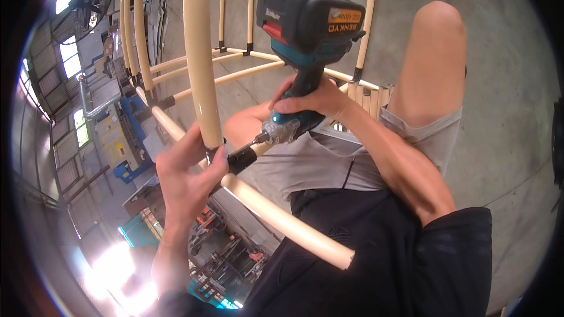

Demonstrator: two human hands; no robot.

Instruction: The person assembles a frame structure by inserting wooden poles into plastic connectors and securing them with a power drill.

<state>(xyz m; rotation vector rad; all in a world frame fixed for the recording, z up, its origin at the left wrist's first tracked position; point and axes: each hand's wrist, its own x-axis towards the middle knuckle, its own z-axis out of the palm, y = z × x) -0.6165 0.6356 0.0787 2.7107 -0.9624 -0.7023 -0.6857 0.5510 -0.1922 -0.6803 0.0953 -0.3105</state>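
My right hand (317,98) is wrapped around the grip of a teal-and-black cordless impact driver (288,124), held with its large battery pack (311,20) uppermost. The driver's bit points left and down to a black pipe joint (242,159), its tip close by my left thumb. My left hand (191,170) closes around the joint where cream-coated pipes meet. One thick pipe (200,53) rises from there, and a shorter pipe (288,220) runs out toward my shirt. Whether the tip sits in a screw is hidden by the thumb.
More cream pipes with black joints form a frame (235,76) on the concrete floor (505,158). Several short pipe pieces (370,100) stand beside my bare knee (437,53). Yellow-and-blue machinery (117,135) stands at left, and cluttered tools (229,258) lie at lower left.
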